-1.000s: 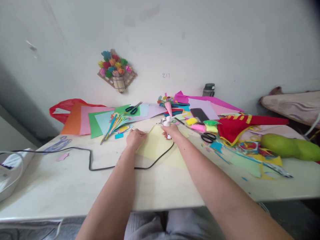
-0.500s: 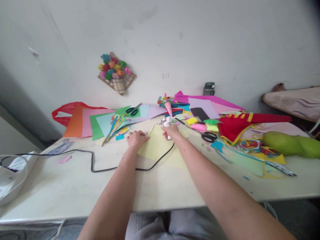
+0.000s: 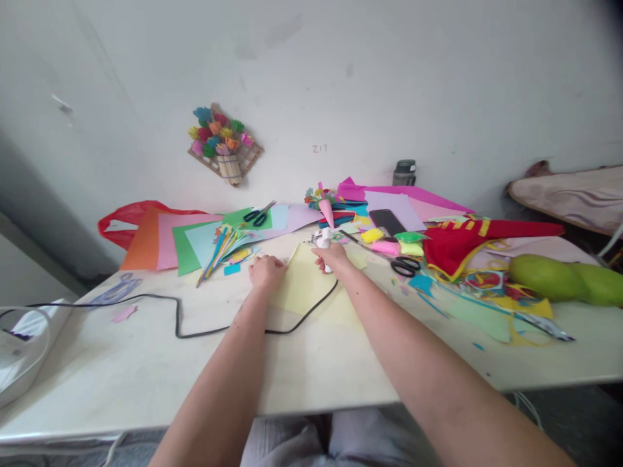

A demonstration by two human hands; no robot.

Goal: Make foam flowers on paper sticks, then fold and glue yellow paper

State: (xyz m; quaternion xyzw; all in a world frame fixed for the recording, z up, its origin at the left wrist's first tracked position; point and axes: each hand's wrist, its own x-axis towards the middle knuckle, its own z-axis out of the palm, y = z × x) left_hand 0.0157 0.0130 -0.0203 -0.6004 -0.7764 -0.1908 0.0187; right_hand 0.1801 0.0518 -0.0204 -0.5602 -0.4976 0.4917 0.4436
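My right hand (image 3: 335, 256) is wrapped round a white glue gun (image 3: 324, 239), its nozzle pointing left over the far edge of a pale yellow sheet of paper (image 3: 304, 288). A black cord (image 3: 311, 316) runs from the gun's grip across the paper, under my left forearm and off to the left. At the sheet's left edge is my left hand (image 3: 266, 271), fingers curled and thumb against the paper; its fingertips are partly hidden. A narrow folded rim shows along that edge, near my thumb.
Coloured sheets (image 3: 165, 237), paper strips (image 3: 214, 256) and scissors (image 3: 259, 214) lie left. Beyond the gun is a pink paper cone (image 3: 326, 211) with small flowers. On the right are a phone (image 3: 386, 222), clay packs (image 3: 386, 248), black-handled scissors (image 3: 405, 266), red cloth (image 3: 452, 250) and green fruit (image 3: 540, 279).
The view has shifted slightly. My left thumb and fingers have moved a little at the paper's edge. My right hand still holds the glue gun in nearly the same place.
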